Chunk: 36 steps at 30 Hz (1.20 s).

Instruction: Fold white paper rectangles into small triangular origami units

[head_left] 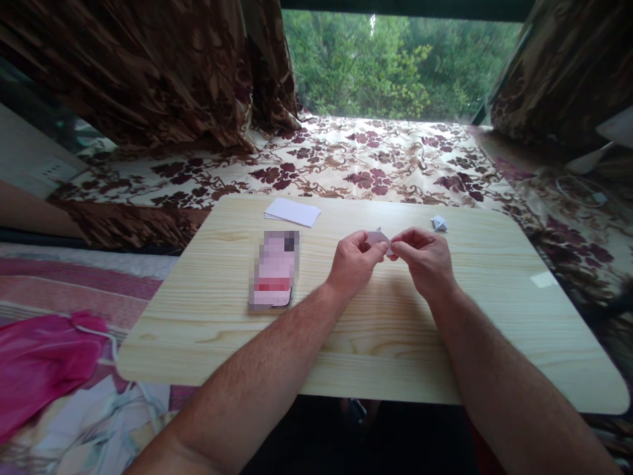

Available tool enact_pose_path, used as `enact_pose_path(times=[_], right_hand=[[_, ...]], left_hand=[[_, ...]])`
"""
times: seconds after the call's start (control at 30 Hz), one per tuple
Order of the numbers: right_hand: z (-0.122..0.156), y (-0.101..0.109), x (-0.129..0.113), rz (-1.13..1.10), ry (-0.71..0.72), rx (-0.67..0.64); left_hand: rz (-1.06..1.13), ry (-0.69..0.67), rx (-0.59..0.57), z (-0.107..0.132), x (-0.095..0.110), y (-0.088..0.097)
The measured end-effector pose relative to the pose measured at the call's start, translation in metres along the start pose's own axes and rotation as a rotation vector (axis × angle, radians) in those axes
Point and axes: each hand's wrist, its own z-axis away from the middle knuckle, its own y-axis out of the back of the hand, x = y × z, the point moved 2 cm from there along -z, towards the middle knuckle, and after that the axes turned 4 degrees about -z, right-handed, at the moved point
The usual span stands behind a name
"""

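Paper (376, 236), small and folded, sits to the right of the pink phone (274, 264), grasped at one end by the left hand (352, 259) and at the other by the right hand (428, 257) — presumably to steady so slight a piece. Beyond the phone lies a white stack (293, 212), probably kept within reach; well to the phone's right rests a folded shape (438, 223), perhaps set aside from the fingers. Under the phone spreads a wood-grain surface (217, 277) — farther beyond, floral cloth (316, 158), curtains (188, 72) and a window (366, 63) onto greenery.
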Motion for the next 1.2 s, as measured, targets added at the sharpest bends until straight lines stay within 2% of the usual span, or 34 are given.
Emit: enact_pose_path(times=[0.23, 0.43, 0.8, 1.2], right_hand=[[-0.001, 0.0, 0.002, -0.002, -0.003, -0.041], [0.0, 0.0, 0.002, -0.023, 0.016, -0.058], [0.001, -0.001, 0.0, -0.001, -0.006, -0.022], [-0.003, 0.003, -0.003, -0.029, -0.112, -0.159]], left_hand=[[-0.05, -0.021, -0.034, 0.001, 0.006, 0.003], [0.005, -0.006, -0.025, 0.003, 0.012, 0.0], [-0.085, -0.012, -0.027, 0.002, 0.005, 0.001], [-0.038, -0.011, -0.047, -0.001, 0.002, 0.002]])
